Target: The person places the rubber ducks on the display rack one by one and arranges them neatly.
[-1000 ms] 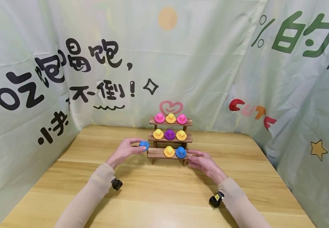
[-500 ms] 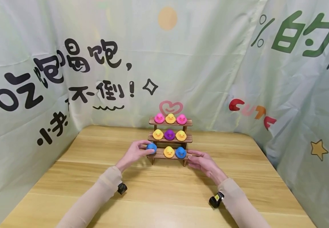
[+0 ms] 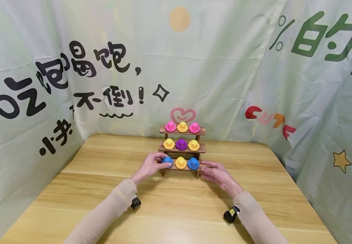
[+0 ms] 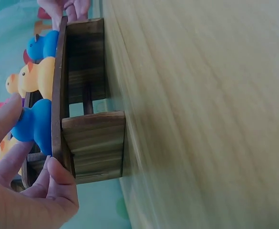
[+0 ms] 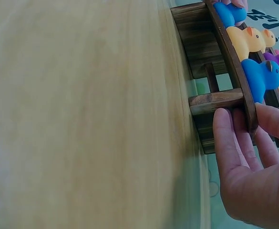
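A three-tier wooden display stand point(image 3: 182, 170) holds rows of rubber ducks. At the left end of its lowest shelf, my left hand point(image 3: 152, 165) pinches a blue rubber duck point(image 3: 167, 162) between thumb and fingers. In the left wrist view that duck point(image 4: 38, 125) sits against the shelf board, with fingertips at the board's end. My right hand point(image 3: 218, 173) grips the same shelf's right end; in the right wrist view the thumb is by the top face and fingers point(image 5: 223, 133) reach underneath. Beside it sits another blue duck point(image 3: 193, 163), and a yellow duck point(image 3: 180, 162) is between the two.
On the middle shelf, a purple duck point(image 3: 181, 144) stands between two yellow ones. The top shelf bears a yellow duck point(image 3: 182, 127) between two pink ones. Behind the wooden table point(image 3: 170, 210) hangs a printed curtain point(image 3: 218, 67), which also encloses both sides.
My left hand has moved right with the blue duck, from beside the stand onto the lowest shelf's left end. The right hand stays at the right end.
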The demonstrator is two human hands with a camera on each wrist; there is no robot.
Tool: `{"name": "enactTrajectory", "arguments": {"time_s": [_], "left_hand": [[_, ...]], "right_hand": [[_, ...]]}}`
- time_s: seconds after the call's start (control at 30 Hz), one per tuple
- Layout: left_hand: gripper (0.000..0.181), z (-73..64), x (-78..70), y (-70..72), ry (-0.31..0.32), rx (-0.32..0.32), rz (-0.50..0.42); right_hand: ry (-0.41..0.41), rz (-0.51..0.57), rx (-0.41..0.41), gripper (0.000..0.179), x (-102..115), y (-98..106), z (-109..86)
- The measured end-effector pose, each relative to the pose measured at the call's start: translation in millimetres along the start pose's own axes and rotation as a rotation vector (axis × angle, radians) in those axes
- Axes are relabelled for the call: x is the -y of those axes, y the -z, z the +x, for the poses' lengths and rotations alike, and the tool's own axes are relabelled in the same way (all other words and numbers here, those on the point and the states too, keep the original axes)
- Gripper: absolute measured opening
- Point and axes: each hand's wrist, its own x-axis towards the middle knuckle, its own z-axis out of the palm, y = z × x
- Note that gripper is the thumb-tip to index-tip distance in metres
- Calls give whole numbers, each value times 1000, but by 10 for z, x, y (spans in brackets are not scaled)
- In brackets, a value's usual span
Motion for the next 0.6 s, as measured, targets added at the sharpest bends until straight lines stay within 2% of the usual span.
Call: {"name": "enactTrajectory", "arguments": {"time_s": [0.2,0.37,0.6], "left_hand": [[32,0,8,-13,16,1,-4],[31,15,25,-20,15,4,-18],[34,7,9,-10,8,14,11]], "right_hand": [[2,-6,18,51,27,-6,-13],[-5,12,3,49,32,-7,-21],[3,-7,4,49,0,5,-19]]}}
